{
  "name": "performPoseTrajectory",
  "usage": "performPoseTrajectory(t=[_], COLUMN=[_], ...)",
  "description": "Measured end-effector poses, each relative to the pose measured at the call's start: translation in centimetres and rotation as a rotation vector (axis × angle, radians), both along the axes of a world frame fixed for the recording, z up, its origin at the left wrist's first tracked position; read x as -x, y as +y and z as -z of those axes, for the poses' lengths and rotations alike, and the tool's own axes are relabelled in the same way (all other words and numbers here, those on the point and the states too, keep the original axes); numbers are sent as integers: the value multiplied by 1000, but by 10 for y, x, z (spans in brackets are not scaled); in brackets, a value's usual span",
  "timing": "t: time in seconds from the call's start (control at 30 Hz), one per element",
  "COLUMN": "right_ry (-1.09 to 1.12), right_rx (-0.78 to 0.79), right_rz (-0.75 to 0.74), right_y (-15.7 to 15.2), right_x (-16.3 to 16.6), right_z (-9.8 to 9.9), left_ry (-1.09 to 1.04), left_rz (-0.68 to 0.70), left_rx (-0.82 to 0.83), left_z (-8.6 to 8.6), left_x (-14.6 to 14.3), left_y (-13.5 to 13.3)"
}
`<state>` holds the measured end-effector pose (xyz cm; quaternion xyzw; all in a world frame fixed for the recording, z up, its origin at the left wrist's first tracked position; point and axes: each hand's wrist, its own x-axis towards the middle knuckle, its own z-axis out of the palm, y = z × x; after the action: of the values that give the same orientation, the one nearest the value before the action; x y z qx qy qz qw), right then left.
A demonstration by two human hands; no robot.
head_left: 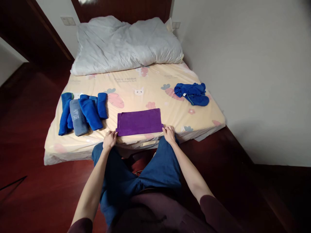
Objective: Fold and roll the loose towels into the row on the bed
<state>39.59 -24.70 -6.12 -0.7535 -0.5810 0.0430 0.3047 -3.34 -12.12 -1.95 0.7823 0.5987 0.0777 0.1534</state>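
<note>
A purple towel (139,122) lies flat as a rectangle near the front edge of the bed, its long side facing me. My left hand (110,139) is closed on its near left corner. At the near right corner, my right hand (168,132) pinches the cloth between thumb and fingers. The near edge looks slightly turned up between the two hands. Left of the towel rests a pile of rolled towels, several blue and one grey roll (78,117) with pale lettering.
A crumpled blue cloth (191,93) lies on the right side of the bed. The grey-white quilt (128,43) is bunched at the headboard (126,9). A patterned sheet (136,81) covers the mattress. A wall (243,81) stands along the right.
</note>
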Motion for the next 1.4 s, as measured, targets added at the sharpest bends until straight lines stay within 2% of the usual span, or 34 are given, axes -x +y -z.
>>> performPoseTrajectory(t=[0.33, 0.77, 0.9, 1.0, 1.1, 1.2, 1.3, 1.4], right_ry=[-7, -5, 162, 268, 180, 69, 7, -25], right_rx=[-17, 52, 51, -41, -130, -93, -34, 11], right_rz=[21, 72, 215, 305, 176, -58, -251, -322], right_y=[2, 10, 12, 5, -9, -18, -17, -11], right_x=[-1, 1, 0, -1, 2, 12, 23, 29], right_z=[4, 9, 7, 1, -8, -18, -24, -24], left_ry=[17, 85, 36, -115, -281, -326, -292, -224], left_rz=[-25, -56, -88, -137, -91, 55, 223, 354], left_rx=[8, -23, -46, -187, -296, -247, -154, -86], left_z=[-4, 2, -3, -11, -16, -17, -10, -1], left_x=[-4, -9, -11, -9, -3, 1, -3, -9], left_y=[-4, -4, -8, -22, -42, -52, -46, -33])
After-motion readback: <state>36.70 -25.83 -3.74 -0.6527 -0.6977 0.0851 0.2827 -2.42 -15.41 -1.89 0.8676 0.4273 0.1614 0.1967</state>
